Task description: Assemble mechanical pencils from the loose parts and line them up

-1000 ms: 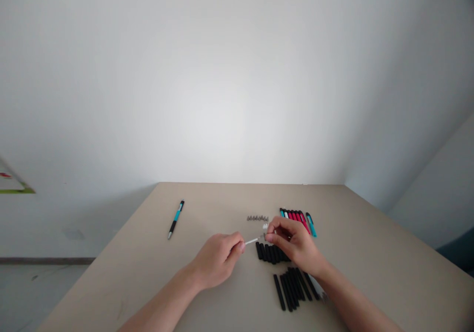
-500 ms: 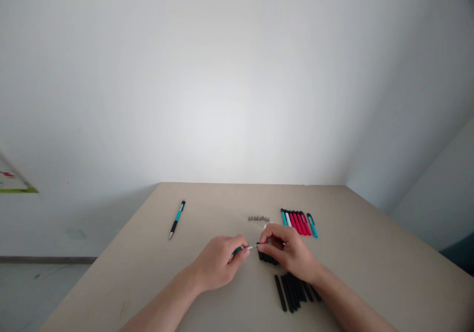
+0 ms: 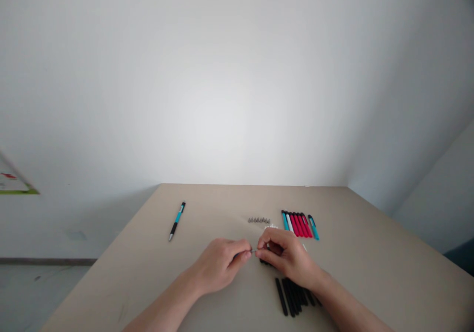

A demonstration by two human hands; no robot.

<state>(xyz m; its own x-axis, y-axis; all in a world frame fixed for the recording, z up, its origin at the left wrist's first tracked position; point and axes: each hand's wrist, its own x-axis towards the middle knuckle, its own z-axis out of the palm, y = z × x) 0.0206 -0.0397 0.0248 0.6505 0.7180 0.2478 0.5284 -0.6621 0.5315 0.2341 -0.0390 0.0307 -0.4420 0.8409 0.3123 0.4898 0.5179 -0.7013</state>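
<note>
My left hand (image 3: 220, 263) and my right hand (image 3: 283, 253) meet fingertip to fingertip above the beige table (image 3: 207, 208). Both are closed in a pinch on a small pen part (image 3: 253, 250), most of it hidden by the fingers. A row of black pen barrels (image 3: 292, 295) lies just below my right wrist. More black pieces are half hidden under my right hand.
A row of red, teal and white pen parts (image 3: 299, 224) lies at the back right. A line of small metal springs (image 3: 258, 220) sits to their left. One assembled teal-and-black pen (image 3: 177, 220) lies alone at the back left. A white wall rises behind.
The white refill that showed between my hands has shortened out of sight as my hands closed together. My right hand has moved left and toward me.
</note>
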